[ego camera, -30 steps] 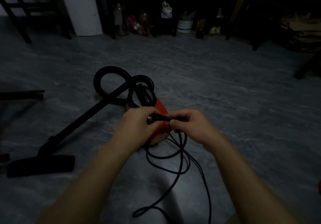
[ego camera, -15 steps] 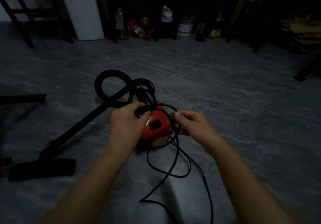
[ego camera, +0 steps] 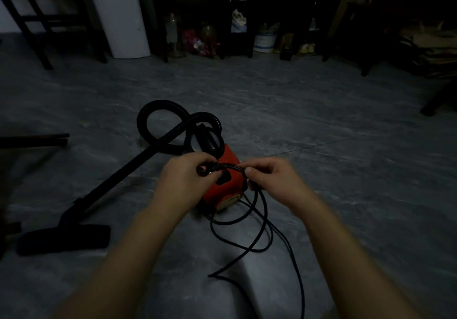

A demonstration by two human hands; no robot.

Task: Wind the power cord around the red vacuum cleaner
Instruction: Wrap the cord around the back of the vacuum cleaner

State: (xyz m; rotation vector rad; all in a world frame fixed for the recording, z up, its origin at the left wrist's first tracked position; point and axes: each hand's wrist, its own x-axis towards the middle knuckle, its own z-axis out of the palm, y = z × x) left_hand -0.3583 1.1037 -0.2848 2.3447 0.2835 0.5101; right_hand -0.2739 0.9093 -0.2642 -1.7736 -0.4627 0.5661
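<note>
The small red vacuum cleaner (ego camera: 226, 190) sits on the grey floor in the middle of the dim view. Its black power cord (ego camera: 259, 222) lies in loose loops on the floor in front of it and runs toward the bottom edge. My left hand (ego camera: 184, 178) pinches the thick end piece of the cord just above the vacuum's top. My right hand (ego camera: 270, 178) grips the cord a short way along, at the vacuum's right side. A short stretch of cord spans between the two hands. The black hose (ego camera: 168, 123) curls behind the body.
The vacuum's black wand and floor nozzle (ego camera: 64, 239) lie on the floor to the left. A white appliance (ego camera: 121, 14), dark chairs (ego camera: 47, 19), bottles and boxes line the far wall. More dark furniture stands at the right.
Both hands lifted off the vacuum's sides and came together above its top, with the cord's end piece again stretched between them. The floor loops shifted slightly.
</note>
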